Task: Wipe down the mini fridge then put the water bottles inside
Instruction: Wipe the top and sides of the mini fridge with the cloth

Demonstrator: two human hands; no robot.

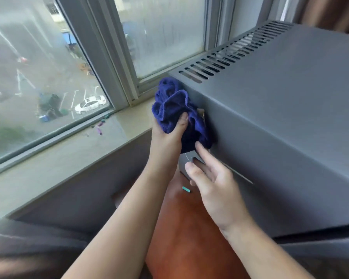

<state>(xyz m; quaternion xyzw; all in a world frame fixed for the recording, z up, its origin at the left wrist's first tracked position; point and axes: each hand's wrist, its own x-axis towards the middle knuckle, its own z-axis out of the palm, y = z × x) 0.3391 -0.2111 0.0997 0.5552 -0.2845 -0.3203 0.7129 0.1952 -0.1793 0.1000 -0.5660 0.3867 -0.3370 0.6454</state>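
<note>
The right hand [212, 182] is held with fingers straight against the fridge [280, 109] at right, the cloth [175, 105] is gripped in the left hand [169, 131] against its side, and wiping is judged unfinished, with no bottles seen.

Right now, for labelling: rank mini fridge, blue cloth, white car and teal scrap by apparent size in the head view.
1. mini fridge
2. blue cloth
3. white car, far off
4. teal scrap

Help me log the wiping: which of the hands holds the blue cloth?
The left hand grips the blue cloth against the mini fridge; the right hand holds nothing, its fingers straight below the cloth.
</note>
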